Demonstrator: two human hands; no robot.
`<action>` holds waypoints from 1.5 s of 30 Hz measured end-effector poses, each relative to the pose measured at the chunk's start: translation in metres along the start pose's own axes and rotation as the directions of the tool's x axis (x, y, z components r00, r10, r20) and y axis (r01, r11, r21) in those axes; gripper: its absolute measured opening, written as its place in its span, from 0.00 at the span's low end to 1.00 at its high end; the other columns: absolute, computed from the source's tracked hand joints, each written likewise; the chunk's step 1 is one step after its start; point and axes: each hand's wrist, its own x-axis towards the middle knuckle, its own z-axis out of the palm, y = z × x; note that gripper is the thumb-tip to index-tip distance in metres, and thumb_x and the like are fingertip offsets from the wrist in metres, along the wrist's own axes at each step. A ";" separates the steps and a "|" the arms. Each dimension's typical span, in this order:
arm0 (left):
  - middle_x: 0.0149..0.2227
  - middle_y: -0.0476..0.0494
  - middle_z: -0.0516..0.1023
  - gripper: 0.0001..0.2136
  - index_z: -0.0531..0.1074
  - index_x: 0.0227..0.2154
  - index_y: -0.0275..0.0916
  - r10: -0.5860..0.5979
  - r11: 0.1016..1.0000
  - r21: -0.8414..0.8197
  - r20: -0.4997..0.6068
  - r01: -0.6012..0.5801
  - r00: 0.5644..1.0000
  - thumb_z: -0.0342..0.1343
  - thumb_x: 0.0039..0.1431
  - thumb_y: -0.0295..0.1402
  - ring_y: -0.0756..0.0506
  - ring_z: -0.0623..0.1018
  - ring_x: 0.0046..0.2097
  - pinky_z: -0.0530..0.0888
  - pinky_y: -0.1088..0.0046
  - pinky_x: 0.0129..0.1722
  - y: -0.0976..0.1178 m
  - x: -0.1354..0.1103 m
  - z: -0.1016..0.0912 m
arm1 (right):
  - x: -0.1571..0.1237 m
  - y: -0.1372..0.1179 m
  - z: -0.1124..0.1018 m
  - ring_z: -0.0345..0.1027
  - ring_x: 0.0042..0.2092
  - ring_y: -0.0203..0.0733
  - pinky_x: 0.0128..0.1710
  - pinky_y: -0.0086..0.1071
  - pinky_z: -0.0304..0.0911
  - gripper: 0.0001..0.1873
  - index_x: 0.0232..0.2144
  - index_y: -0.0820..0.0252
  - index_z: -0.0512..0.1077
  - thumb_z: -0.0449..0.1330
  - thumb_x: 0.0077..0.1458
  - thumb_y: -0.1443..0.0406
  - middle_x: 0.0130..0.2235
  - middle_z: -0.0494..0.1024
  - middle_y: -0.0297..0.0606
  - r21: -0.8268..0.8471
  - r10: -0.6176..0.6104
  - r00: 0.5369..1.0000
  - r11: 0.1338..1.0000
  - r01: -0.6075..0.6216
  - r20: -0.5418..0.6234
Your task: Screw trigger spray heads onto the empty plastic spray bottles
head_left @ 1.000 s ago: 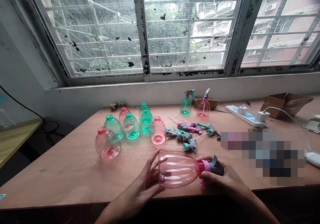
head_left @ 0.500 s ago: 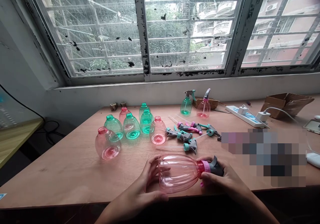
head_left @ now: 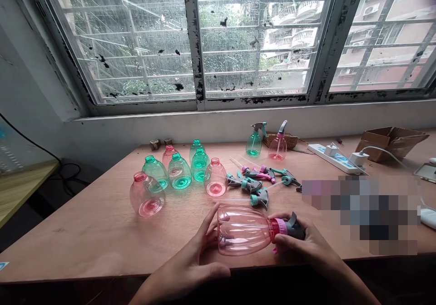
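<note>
A clear pink spray bottle (head_left: pixel 243 232) lies sideways above the table's front edge, its base to the left. My right hand (head_left: pixel 299 239) grips it at the neck, around the pink collar and grey trigger head (head_left: pixel 293 227). My left hand (head_left: pixel 200 250) is open beside the base, with thumb and fingers spread apart; some fingertips are hidden behind the bottle, so contact there is unclear. Just beyond lie several loose trigger heads in grey with green or pink parts (head_left: pixel 250 183). One with a green collar (head_left: pixel 259 199) is nearest the bottle.
Several headless green bottles (head_left: pixel 180 173) and pink bottles (head_left: pixel 215 178) stand at the left. Two bottles with heads, one green (head_left: pixel 254 142) and one pink (head_left: pixel 277 147), stand at the back. A power strip (head_left: pixel 335 159) and cardboard box (head_left: pixel 388 142) are rightward. One area is pixelated.
The bottle's base has tipped upward slightly and the bottle seems turned a little. My left hand has opened away from its base, while my right hand keeps its grip.
</note>
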 end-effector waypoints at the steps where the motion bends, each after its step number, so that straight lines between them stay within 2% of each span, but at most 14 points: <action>1: 0.74 0.41 0.50 0.49 0.32 0.72 0.56 0.002 1.000 0.018 -0.002 -0.002 1.000 0.65 0.62 0.33 0.37 0.56 0.72 0.51 0.51 0.71 0.001 0.000 0.000 | 0.000 0.000 0.000 0.78 0.27 0.43 0.29 0.32 0.74 0.22 0.40 0.62 0.78 0.76 0.45 0.57 0.27 0.83 0.34 0.005 -0.002 1.000 1.000 0.002 0.000; 3: 0.75 0.41 0.48 0.50 0.33 0.72 0.56 -0.002 1.000 0.022 -0.011 0.003 1.000 0.66 0.61 0.33 0.37 0.54 0.73 0.49 0.51 0.72 0.001 0.000 0.000 | 0.000 -0.001 0.000 0.78 0.26 0.43 0.28 0.32 0.75 0.23 0.40 0.62 0.78 0.77 0.44 0.57 0.27 0.83 0.34 0.015 0.001 1.000 1.000 -0.001 0.002; 6: 0.76 0.43 0.44 0.46 0.35 0.72 0.56 -0.011 1.000 -0.009 -0.014 0.011 1.000 0.63 0.64 0.34 0.37 0.50 0.74 0.49 0.52 0.72 0.000 0.001 0.000 | 0.000 -0.001 0.001 0.78 0.26 0.43 0.27 0.32 0.76 0.23 0.40 0.61 0.79 0.77 0.43 0.56 0.28 0.82 0.33 0.019 0.014 1.000 1.000 -0.014 0.004; 9: 0.76 0.44 0.44 0.43 0.38 0.72 0.56 -0.002 1.000 0.024 -0.004 0.002 1.000 0.62 0.65 0.32 0.37 0.48 0.74 0.49 0.51 0.72 -0.001 0.002 -0.001 | 0.000 0.000 0.001 0.79 0.26 0.44 0.28 0.34 0.76 0.24 0.40 0.61 0.79 0.77 0.43 0.57 0.28 0.83 0.34 0.018 0.024 1.000 1.000 -0.024 -0.004; 13: 0.76 0.46 0.43 0.43 0.37 0.72 0.57 0.006 0.999 0.050 -0.036 -0.005 0.999 0.61 0.66 0.32 0.35 0.47 0.74 0.48 0.48 0.72 -0.002 0.000 0.000 | -0.001 0.000 0.001 0.79 0.26 0.45 0.29 0.34 0.76 0.25 0.40 0.61 0.78 0.78 0.42 0.57 0.28 0.83 0.34 0.029 0.035 0.999 0.999 -0.034 -0.018; 17: 0.75 0.45 0.45 0.43 0.36 0.72 0.56 -0.021 1.000 -0.002 -0.059 0.021 0.998 0.60 0.66 0.33 0.34 0.51 0.73 0.52 0.49 0.71 -0.003 0.000 0.001 | -0.001 0.000 0.000 0.78 0.27 0.42 0.28 0.31 0.74 0.23 0.40 0.61 0.79 0.77 0.43 0.57 0.27 0.82 0.33 0.028 0.014 1.000 1.000 -0.014 -0.018; 22: 0.73 0.42 0.53 0.47 0.39 0.72 0.56 -0.009 1.000 -0.030 -0.024 0.008 1.000 0.66 0.60 0.30 0.35 0.57 0.71 0.53 0.50 0.71 -0.002 0.002 0.000 | 0.000 0.000 0.000 0.78 0.27 0.43 0.29 0.33 0.74 0.24 0.40 0.61 0.79 0.77 0.43 0.57 0.27 0.83 0.33 0.028 0.037 0.999 0.999 -0.036 -0.015; 26: 0.70 0.40 0.59 0.42 0.45 0.70 0.56 0.011 0.992 -0.123 -0.028 -0.014 1.000 0.65 0.61 0.33 0.34 0.63 0.69 0.57 0.47 0.68 0.003 0.006 0.003 | -0.001 -0.001 0.001 0.79 0.27 0.44 0.29 0.34 0.75 0.24 0.41 0.61 0.80 0.77 0.42 0.56 0.28 0.84 0.34 0.032 0.023 1.000 0.999 -0.022 -0.015; 32: 0.64 0.39 0.66 0.38 0.53 0.66 0.50 0.003 0.986 -0.166 -0.090 -0.018 0.996 0.68 0.58 0.39 0.37 0.71 0.61 0.59 0.48 0.66 0.001 0.010 0.005 | -0.002 -0.003 0.003 0.78 0.28 0.42 0.31 0.32 0.76 0.25 0.41 0.60 0.80 0.78 0.41 0.57 0.30 0.84 0.34 0.012 0.007 0.998 1.000 -0.007 -0.062; 36: 0.65 0.40 0.65 0.38 0.50 0.67 0.53 0.011 0.984 -0.174 -0.064 -0.022 0.998 0.67 0.60 0.37 0.37 0.69 0.63 0.60 0.50 0.66 0.003 0.009 0.005 | -0.002 -0.003 0.002 0.79 0.28 0.43 0.31 0.33 0.75 0.24 0.42 0.60 0.80 0.77 0.43 0.55 0.29 0.84 0.35 -0.017 -0.015 0.998 1.000 0.014 -0.068; 39: 0.68 0.42 0.60 0.43 0.46 0.69 0.57 0.014 0.989 -0.148 -0.066 -0.023 0.998 0.68 0.59 0.32 0.36 0.65 0.67 0.60 0.51 0.67 0.001 0.007 0.004 | -0.001 -0.002 0.001 0.78 0.27 0.44 0.30 0.33 0.74 0.24 0.41 0.61 0.80 0.76 0.44 0.54 0.28 0.83 0.35 -0.033 -0.025 0.998 0.999 0.023 -0.050; 45: 0.70 0.40 0.58 0.43 0.42 0.72 0.54 -0.025 0.997 -0.069 -0.057 0.021 0.998 0.64 0.62 0.31 0.35 0.61 0.69 0.58 0.50 0.68 -0.006 0.003 0.001 | 0.000 0.000 0.000 0.78 0.27 0.45 0.29 0.33 0.73 0.26 0.41 0.61 0.79 0.76 0.43 0.53 0.26 0.83 0.34 -0.038 0.019 0.999 0.999 -0.021 -0.035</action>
